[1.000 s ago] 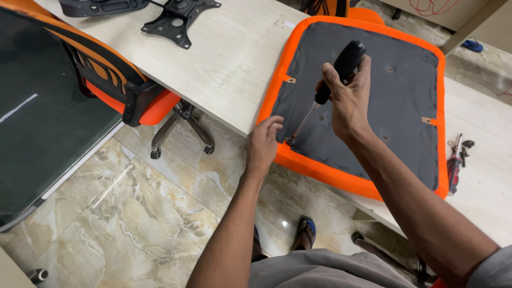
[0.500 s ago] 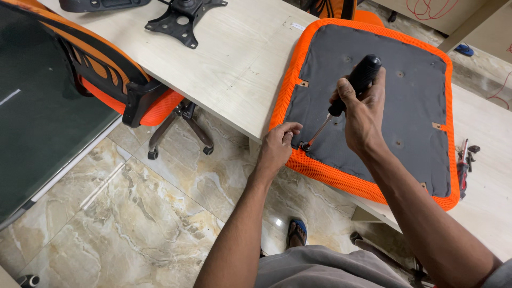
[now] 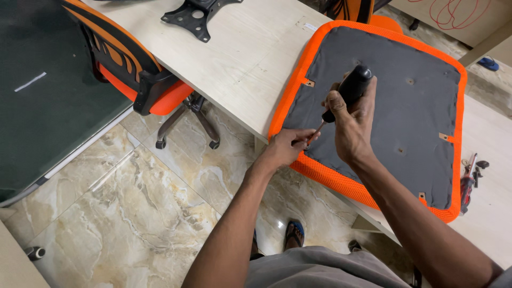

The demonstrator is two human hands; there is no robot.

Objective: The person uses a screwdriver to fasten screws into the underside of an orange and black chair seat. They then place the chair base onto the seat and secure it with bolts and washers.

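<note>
Spanning most of the view, a pale wooden table (image 3: 234, 58) serves as the landmark for everything else. Lying upside down on the table's near right part is an orange-edged seat cushion (image 3: 405, 106), its dark grey underside facing up and its near corner overhanging the table edge. Left of the table, pushed against its edge, stands an orange-and-black office chair (image 3: 128, 74) on a marbled stone floor (image 3: 133, 213). At the table's far end rests a black metal bracket plate (image 3: 197, 16). On the table to the right of the cushion lies a small cluster of hand tools (image 3: 470, 176), too small to tell apart.

Above the cushion's near left corner, the right hand (image 3: 349, 125) is closed in a fist around the black handle of a screwdriver (image 3: 346, 93), whose thin shaft slants down toward the cushion's edge. The left hand (image 3: 285, 149) rests on that same corner, its thumb and fingers pinched around the screwdriver's tip where it meets the fabric.
</note>
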